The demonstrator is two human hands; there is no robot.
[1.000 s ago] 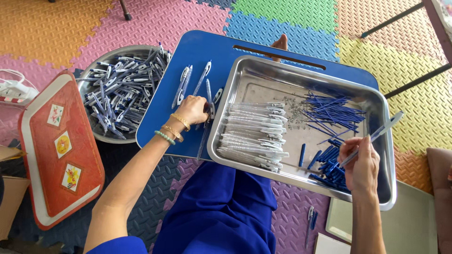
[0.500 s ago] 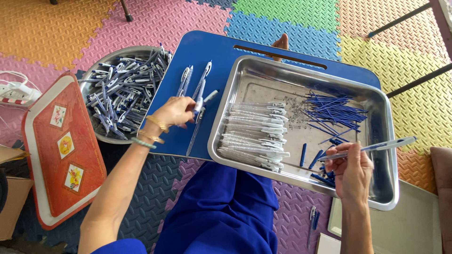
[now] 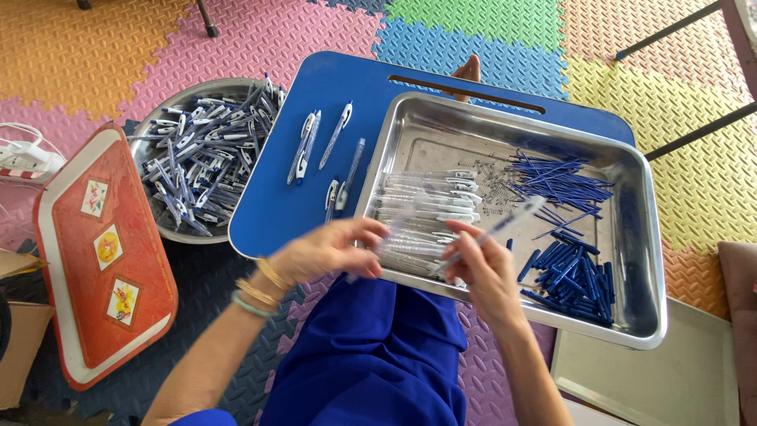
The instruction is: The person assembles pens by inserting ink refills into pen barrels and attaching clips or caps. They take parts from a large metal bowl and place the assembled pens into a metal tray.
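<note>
Both my hands have come in from their separate reaches and now meet over the near edge of the steel tray (image 3: 643, 260), so the two parts are together for fitting. Right hand (image 3: 485, 272): fingers pinched on a clear pen barrel (image 3: 505, 223) angled over the tray. Left hand (image 3: 335, 251): fingers curled on a blurred clear piece (image 3: 402, 229).

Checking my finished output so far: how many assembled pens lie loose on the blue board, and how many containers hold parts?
Assembled pens on the blue board: 5, starting with the pen pair
Steel tray: 1
Round steel bowl: 1
Total: 7
</note>
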